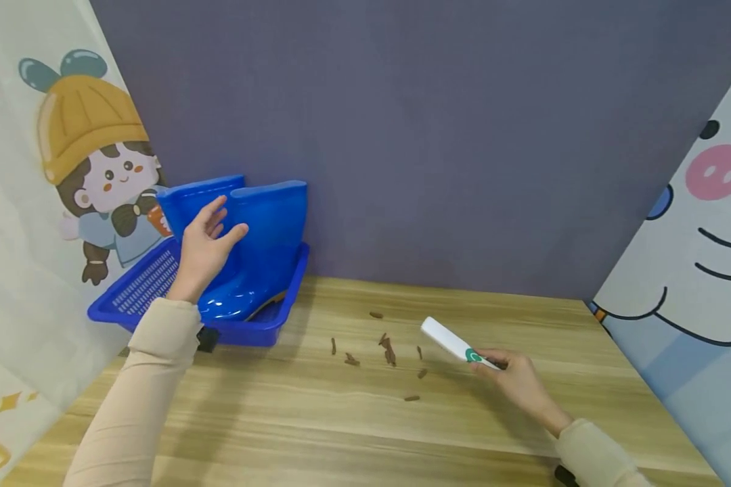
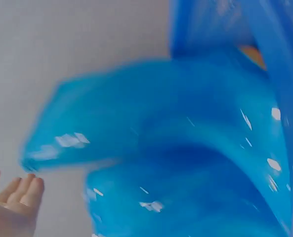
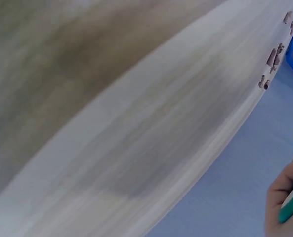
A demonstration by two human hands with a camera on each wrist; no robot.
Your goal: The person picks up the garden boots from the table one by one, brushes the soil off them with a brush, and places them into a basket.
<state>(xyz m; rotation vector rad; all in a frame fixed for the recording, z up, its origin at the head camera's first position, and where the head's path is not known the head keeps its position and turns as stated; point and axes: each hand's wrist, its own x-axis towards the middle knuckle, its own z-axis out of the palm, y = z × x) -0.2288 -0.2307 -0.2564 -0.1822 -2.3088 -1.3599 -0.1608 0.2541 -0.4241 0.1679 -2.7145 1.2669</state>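
Note:
A pair of glossy blue rain boots [image 1: 274, 233] stands upright in a blue plastic basket [image 1: 250, 333] at the left. In front of the boot shafts is my left hand [image 1: 204, 253], fingers spread and holding nothing. The left wrist view, blurred, has its fingertips [image 2: 33, 190] just short of a boot's top edge. My right hand [image 1: 520, 385] grips the handle of a white brush [image 1: 447, 340] with a green part near the grip; its bristles cannot be made out. The brush is held above the table, to the right of scattered brown scraps [image 1: 390, 353].
The wood-grain table [image 1: 317, 433] meets a grey upright panel [image 1: 426, 149] at the back. Printed cartoon walls stand left and right. The basket sits close to the left wall, its perforated side [image 1: 152, 281] facing up beside the boots.

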